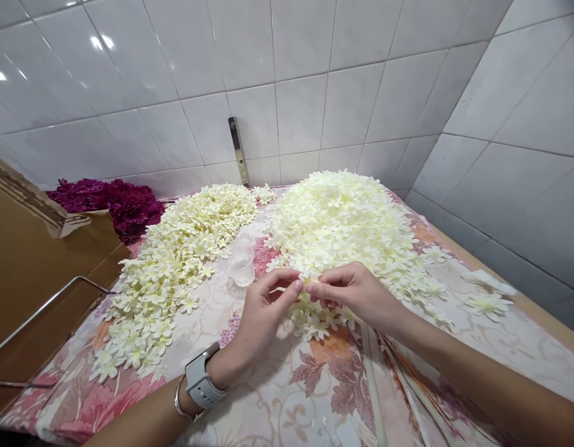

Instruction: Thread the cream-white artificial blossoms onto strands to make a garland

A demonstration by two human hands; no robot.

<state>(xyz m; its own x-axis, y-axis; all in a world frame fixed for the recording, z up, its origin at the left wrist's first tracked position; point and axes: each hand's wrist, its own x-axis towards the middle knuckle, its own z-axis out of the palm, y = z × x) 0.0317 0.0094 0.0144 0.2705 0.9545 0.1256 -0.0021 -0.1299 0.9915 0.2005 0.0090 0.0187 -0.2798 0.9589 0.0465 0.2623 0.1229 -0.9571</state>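
My left hand (267, 310), with a watch (204, 377) and a bangle on its wrist, pinches thumb to forefinger at the middle of the view. Meeting it from the right, my right hand (356, 290) is closed in a similar pinch. A small cream flower (310, 273) shows between the fingertips of both hands; most of it is hidden by the fingers. Just beyond them rises a large heap of pale flowers (343, 217), and a few more blossoms (317, 320) lie under my hands. Left of my left hand stands a clear plastic cup (243, 270).
A second heap of cream flowers (175, 248) spreads along the left. Purple flowers (112, 202) lie behind a cardboard box (49, 267) with a metal rod (45, 307). Thin stems or strips (420, 397) lie at front right on the floral cloth (277, 397). Tiled walls (296, 118) close the back and right.
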